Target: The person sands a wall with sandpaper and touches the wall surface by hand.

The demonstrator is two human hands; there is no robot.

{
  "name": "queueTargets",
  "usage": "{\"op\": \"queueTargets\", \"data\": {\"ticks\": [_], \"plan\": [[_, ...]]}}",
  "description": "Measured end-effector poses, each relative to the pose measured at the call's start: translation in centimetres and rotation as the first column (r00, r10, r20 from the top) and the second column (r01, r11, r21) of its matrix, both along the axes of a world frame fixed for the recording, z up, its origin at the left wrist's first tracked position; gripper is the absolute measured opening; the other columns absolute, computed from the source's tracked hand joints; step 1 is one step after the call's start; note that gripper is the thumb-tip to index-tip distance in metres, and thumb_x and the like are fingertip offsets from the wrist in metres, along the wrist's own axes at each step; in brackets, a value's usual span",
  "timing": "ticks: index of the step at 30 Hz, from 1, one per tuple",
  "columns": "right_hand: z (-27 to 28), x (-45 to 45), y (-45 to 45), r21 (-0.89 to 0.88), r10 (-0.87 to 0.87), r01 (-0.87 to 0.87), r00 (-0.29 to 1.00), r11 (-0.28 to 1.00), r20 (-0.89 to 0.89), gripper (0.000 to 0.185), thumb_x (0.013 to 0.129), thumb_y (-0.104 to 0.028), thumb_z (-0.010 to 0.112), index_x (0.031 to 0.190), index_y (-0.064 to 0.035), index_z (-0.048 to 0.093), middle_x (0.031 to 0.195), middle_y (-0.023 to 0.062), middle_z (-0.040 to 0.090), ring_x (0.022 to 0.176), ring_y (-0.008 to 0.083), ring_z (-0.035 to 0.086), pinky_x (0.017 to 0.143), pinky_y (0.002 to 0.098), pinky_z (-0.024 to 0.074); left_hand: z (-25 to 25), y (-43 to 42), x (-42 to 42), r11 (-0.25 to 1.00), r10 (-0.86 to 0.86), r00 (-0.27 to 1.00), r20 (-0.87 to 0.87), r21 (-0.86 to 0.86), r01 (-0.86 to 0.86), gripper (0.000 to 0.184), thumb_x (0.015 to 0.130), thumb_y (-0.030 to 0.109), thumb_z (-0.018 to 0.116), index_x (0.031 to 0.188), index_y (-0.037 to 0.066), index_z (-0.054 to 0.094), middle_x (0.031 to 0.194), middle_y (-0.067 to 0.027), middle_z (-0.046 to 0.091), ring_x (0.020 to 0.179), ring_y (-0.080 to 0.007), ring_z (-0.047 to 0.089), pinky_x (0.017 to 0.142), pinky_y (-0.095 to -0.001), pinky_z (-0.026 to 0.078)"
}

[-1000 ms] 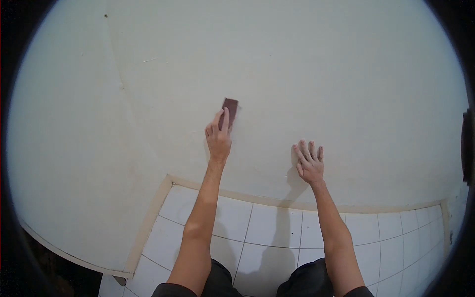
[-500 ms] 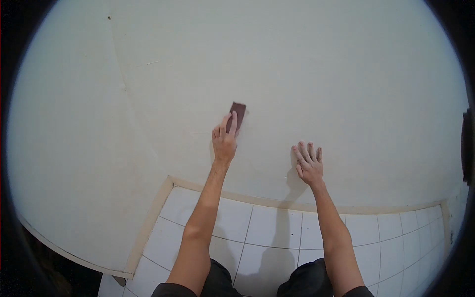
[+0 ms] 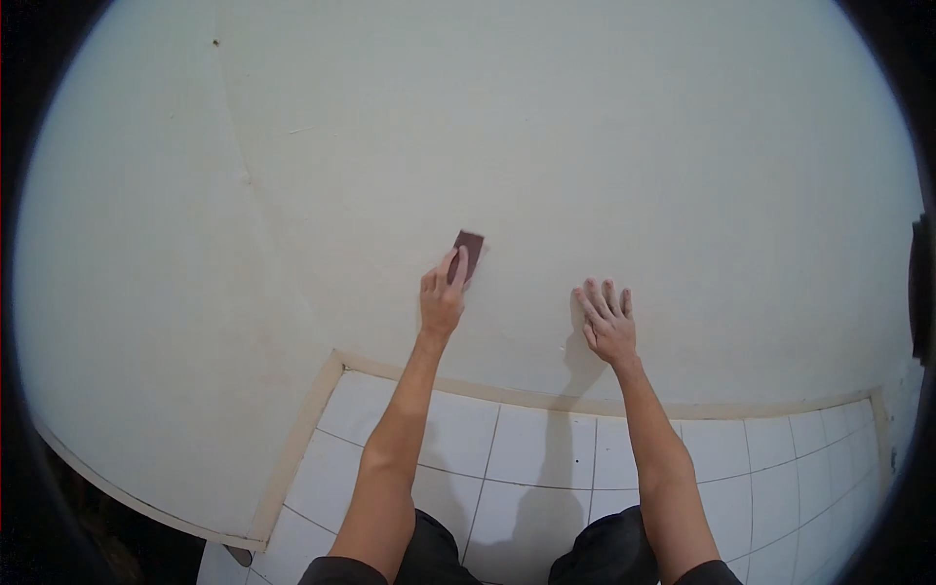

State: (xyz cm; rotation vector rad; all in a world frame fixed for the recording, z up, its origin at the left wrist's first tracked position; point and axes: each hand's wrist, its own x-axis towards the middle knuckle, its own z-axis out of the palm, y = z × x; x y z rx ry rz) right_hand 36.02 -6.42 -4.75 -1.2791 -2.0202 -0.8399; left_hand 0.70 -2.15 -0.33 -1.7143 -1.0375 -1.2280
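Note:
My left hand (image 3: 443,298) is closed around a dark reddish-brown piece of sandpaper (image 3: 471,244), pressing it against the pale wall (image 3: 702,166). The index finger lies along its face, and the lower part is covered by the fingers. Whether a block sits inside the sandpaper I cannot tell. To the right and slightly lower, my right hand (image 3: 611,330) rests flat on the same wall with fingers spread, holding nothing. Whitish dust coats its fingers.
A beige baseboard (image 3: 556,400) runs along the wall's foot, with white floor tiles (image 3: 546,448) below and my dark-clothed knees (image 3: 609,551) near. The wall corner bends at left. A dark object (image 3: 919,291) juts in at the right edge.
My left hand has slid down the wall with the sandpaper. My right hand stays in nearly the same spot.

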Motion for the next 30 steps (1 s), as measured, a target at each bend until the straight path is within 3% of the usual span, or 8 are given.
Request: {"op": "queueTargets", "data": {"ticks": [5, 8, 13, 17, 22, 24, 28, 30], "plan": [[0.2, -0.6, -0.2, 0.005, 0.011, -0.011, 1.000, 1.000, -0.020, 0.077, 0.091, -0.028, 0.059, 0.163, -0.0319, 0.033, 0.170, -0.0021, 0.031, 0.159, 0.0276, 0.023, 0.127, 0.0599, 0.0169, 6.2, -0.4, 1.6, 0.994, 0.098, 0.983, 0.158, 0.031, -0.104, 0.062, 0.090, 0.010, 0.074, 0.150, 0.011, 0.055, 0.145, -0.0072, 0.051, 0.110, -0.0275, 0.055, 0.097, -0.0415, 0.047], [0.4, -0.5, -0.4, -0.012, 0.017, -0.017, 1.000, 1.000, -0.014, 0.077, 0.091, -0.028, 0.059, 0.163, -0.0320, 0.033, 0.170, -0.0023, 0.030, 0.158, 0.0273, 0.024, 0.127, 0.0596, 0.0173, 4.4, -0.1, -0.3, 0.995, 0.095, 0.954, 0.283, -0.020, -0.093, 0.067, 0.091, 0.005, 0.072, 0.154, 0.009, 0.049, 0.146, -0.0100, 0.050, 0.129, -0.0277, 0.051, 0.104, -0.0459, 0.043], [1.0, -0.1, -0.9, -0.069, 0.022, -0.022, 1.000, 0.997, 0.005, 0.076, 0.092, -0.027, 0.059, 0.163, -0.0318, 0.034, 0.171, -0.0027, 0.029, 0.157, 0.0271, 0.026, 0.127, 0.0595, 0.0190, -3.3, 0.2, -3.2, 0.991, 0.107, 0.982, 0.156, -0.095, -0.093, 0.069, 0.088, 0.006, 0.076, 0.153, 0.008, 0.050, 0.146, -0.0122, 0.049, 0.126, -0.0288, 0.052, 0.103, -0.0444, 0.044], [0.2, 0.2, -0.2, -0.019, 0.029, -0.029, 1.000, 0.999, -0.004, 0.077, 0.091, -0.027, 0.059, 0.163, -0.0321, 0.033, 0.170, -0.0025, 0.030, 0.157, 0.0277, 0.027, 0.127, 0.0601, 0.0187, 0.6, -0.2, -0.4, 1.000, 0.029, 0.999, 0.021, -0.008, -0.029, 0.071, 0.083, 0.009, 0.079, 0.150, 0.010, 0.054, 0.146, -0.0064, 0.050, 0.111, -0.0271, 0.057, 0.095, -0.0411, 0.048], [0.2, -0.5, -0.2, -0.082, 0.047, -0.051, 0.998, 0.995, -0.044, 0.073, 0.092, -0.025, 0.055, 0.162, -0.0282, 0.037, 0.171, 0.0030, 0.030, 0.160, 0.0316, 0.019, 0.128, 0.0588, 0.0074, 7.3, -1.2, 2.7, 0.998, 0.062, 0.987, 0.151, -0.017, -0.060, 0.061, 0.092, 0.010, 0.073, 0.150, 0.011, 0.054, 0.143, -0.0056, 0.052, 0.113, -0.0274, 0.056, 0.096, -0.0415, 0.048], [0.3, -0.7, -0.3, -0.045, 0.020, -0.021, 1.000, 0.999, -0.018, 0.076, 0.091, -0.027, 0.058, 0.163, -0.0309, 0.035, 0.170, -0.0004, 0.030, 0.158, 0.0293, 0.025, 0.127, 0.0599, 0.0151, 7.8, -0.9, 1.2, 0.996, 0.074, 0.974, 0.213, 0.038, -0.084, 0.059, 0.093, 0.009, 0.071, 0.150, 0.011, 0.054, 0.143, -0.0060, 0.052, 0.113, -0.0287, 0.056, 0.096, -0.0420, 0.047], [0.5, -0.2, -0.5, -0.039, 0.025, -0.025, 1.000, 0.999, -0.003, 0.077, 0.091, -0.028, 0.059, 0.163, -0.0322, 0.034, 0.170, -0.0023, 0.030, 0.157, 0.0281, 0.028, 0.126, 0.0606, 0.0201, 1.6, -0.1, -1.9, 0.989, 0.146, 0.934, 0.325, -0.039, -0.141, 0.063, 0.091, 0.009, 0.074, 0.150, 0.010, 0.053, 0.144, -0.0065, 0.052, 0.116, -0.0290, 0.056, 0.098, -0.0439, 0.047], [0.5, 0.0, -0.6, -0.027, 0.026, -0.026, 1.000, 0.999, 0.011, 0.076, 0.091, -0.028, 0.059, 0.163, -0.0322, 0.034, 0.170, -0.0024, 0.030, 0.157, 0.0280, 0.028, 0.126, 0.0604, 0.0207, -1.5, -0.4, -3.2, 0.992, 0.126, 0.964, 0.233, -0.060, -0.115, 0.063, 0.090, 0.009, 0.074, 0.150, 0.009, 0.054, 0.143, -0.0060, 0.053, 0.116, -0.0278, 0.056, 0.098, -0.0433, 0.047]]}}
